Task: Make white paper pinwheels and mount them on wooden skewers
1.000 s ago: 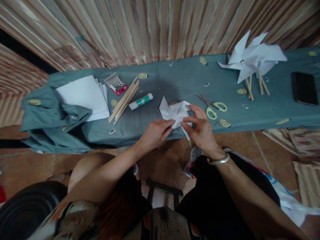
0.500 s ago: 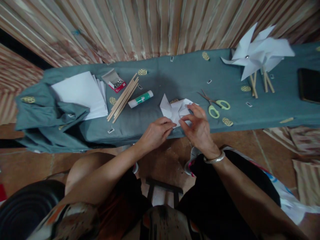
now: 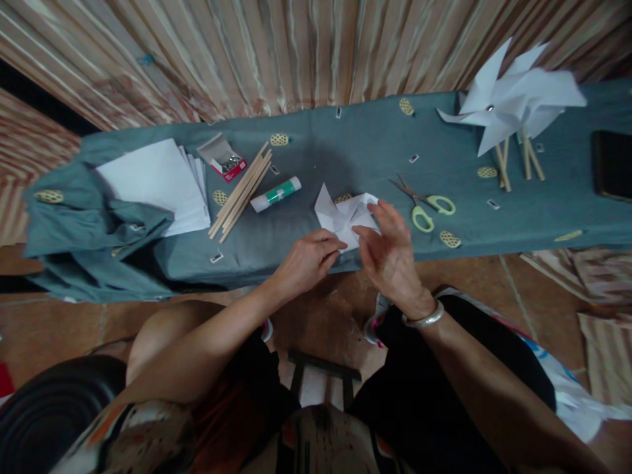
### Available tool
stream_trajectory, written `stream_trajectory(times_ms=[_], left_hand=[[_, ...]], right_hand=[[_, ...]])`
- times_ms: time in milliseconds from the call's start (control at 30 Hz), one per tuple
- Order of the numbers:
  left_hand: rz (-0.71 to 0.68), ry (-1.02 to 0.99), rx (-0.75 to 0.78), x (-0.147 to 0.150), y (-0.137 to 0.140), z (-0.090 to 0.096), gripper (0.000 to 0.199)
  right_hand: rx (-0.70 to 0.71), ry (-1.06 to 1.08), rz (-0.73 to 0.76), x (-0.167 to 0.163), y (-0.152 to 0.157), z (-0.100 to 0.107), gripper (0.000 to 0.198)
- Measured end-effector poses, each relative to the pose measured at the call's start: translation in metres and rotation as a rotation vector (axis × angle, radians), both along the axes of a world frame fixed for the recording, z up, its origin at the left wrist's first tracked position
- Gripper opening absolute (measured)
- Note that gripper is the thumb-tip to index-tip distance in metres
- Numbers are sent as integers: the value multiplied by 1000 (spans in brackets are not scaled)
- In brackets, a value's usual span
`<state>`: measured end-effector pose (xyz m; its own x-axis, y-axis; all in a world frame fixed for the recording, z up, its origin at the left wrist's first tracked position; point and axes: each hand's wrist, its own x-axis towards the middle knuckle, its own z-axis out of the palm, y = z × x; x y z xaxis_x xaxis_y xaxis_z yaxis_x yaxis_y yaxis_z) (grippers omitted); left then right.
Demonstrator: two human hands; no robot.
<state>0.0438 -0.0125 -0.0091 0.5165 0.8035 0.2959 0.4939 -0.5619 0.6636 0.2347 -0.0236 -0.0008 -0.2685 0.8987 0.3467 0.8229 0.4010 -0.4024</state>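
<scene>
A white paper pinwheel (image 3: pixel 342 220), without a stick, lies near the front edge of the cloth-covered table, its points partly folded up. My left hand (image 3: pixel 311 260) pinches its lower left edge between thumb and fingers. On the right side of the paper is my right hand (image 3: pixel 392 260), its fingers bent and apart, the fingertips touching the folded flaps. Just right of that hand lie scissors (image 3: pixel 419 203) with light green handles, blades partly spread. A glue stick (image 3: pixel 276 194) with a green label rests to the left of the paper.
Wooden sticks (image 3: pixel 241 192) lie left of the glue, beside an open red-and-white box (image 3: pixel 224 158) of small metal pins. A stack of white paper (image 3: pixel 153 181) is farther left. Finished pinwheels (image 3: pixel 526 99) and a dark phone-like object (image 3: pixel 612 164) are at the right.
My right hand's fingers have spread a little and shifted slightly over the paper. My left hand keeps its pinch. The view has moved slightly.
</scene>
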Motion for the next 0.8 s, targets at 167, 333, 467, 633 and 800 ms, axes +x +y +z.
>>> stream_trajectory(times_ms=[167,333,467,633,800], left_hand=[[-5,5,8,1,1,-1,23],[-12,10,12,0,2,0,22],[-15,20,-8,0,2,1,24],[-11,32,-16,0,2,3,24],[-15,42,-6,0,3,3,23]], right_hand=[[-61,-91,64,-1,0,1,36],[-70,-120,66,-2,1,1,37],[-67,-142,68,-3,1,0,37],[-36,-139,67,-3,2,-1,39],[-12,-173,69,-5,1,0,34]])
